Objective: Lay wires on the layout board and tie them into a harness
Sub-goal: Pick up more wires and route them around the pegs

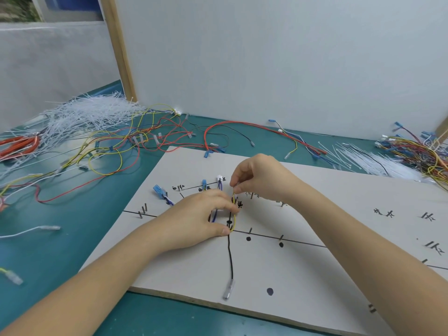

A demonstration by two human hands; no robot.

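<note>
A white layout board [303,275] with drawn lines, black dots and small metal pegs lies on the teal table. My left hand [201,221] rests on the board's centre, its fingers pressing blue and black wires down near a peg. My right hand [259,178] pinches the upper end of a short yellow wire [234,214], which curves down past my left thumb. A black wire [230,258] runs down the board to a clear terminal [228,289]. Blue connectors [158,190] and a white connector [220,178] lie on the board's upper part.
Loose red, yellow and black wires [135,146] sprawl on the table behind the board. A heap of white cable ties [87,115] and orange-handled pliers [21,146] lie at the left. More ties [378,161] and a wire bundle [421,151] sit at the right. A white wall panel stands behind.
</note>
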